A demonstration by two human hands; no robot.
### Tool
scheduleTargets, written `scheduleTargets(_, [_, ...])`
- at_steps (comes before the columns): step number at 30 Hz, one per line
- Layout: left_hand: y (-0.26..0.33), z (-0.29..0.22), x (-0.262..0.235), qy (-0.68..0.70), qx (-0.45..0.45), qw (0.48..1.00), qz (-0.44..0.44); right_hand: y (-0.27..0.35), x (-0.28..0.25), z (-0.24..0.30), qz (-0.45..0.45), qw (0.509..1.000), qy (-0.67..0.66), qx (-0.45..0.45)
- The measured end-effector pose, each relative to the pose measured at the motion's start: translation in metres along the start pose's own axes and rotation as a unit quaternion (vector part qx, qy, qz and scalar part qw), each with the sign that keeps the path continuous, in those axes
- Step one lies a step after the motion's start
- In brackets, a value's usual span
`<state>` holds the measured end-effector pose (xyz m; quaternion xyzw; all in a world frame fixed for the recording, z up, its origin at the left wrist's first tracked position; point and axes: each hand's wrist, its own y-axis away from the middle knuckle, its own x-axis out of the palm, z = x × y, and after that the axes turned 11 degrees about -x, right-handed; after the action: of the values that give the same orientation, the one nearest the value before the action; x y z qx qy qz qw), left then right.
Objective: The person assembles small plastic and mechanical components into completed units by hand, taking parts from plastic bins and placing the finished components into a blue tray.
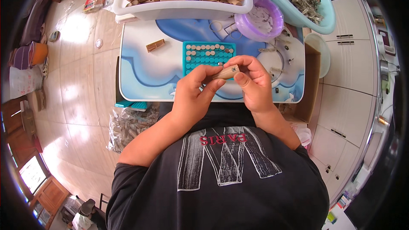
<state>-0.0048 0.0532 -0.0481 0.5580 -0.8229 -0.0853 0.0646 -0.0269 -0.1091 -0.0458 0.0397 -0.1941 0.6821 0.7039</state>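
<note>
My left hand (191,88) and my right hand (257,86) meet over the table's near middle. Between them they grip a tan plastic casing (226,73), left fingers and thumb on one end, right on the other. A small dark hole shows near the casing's right end. Just beyond my fingers lies a teal tray (200,59) of round slots, partly covered by my hands. Pale round pieces fill its far row and part of the rows below. A loose tan casing (156,45) rests farther left on the table.
A white bin (183,13) heaped with tan casings stands at the far side. Beside it are a purple basket (244,26) of white bits and a pale teal tub (329,19) of tangled metal parts. Small dark parts lie scattered at the table's right. A cardboard box (313,66) adjoins that edge.
</note>
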Motion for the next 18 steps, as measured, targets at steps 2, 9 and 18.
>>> scheduleTargets(2, [0.002,-0.004,0.002,-0.030,0.021,0.999,-0.012,0.002,0.002,-0.003,-0.012,1.000,-0.020,-0.012])
scheduleTargets(9, [-0.002,-0.006,-0.004,-0.011,-0.143,0.985,0.090,0.020,-0.006,-0.012,-0.049,0.996,-0.013,0.069])
scheduleTargets(18, [-0.008,0.008,-0.008,0.326,-0.349,0.858,0.190,0.001,-0.021,0.015,0.050,0.948,0.305,-0.069])
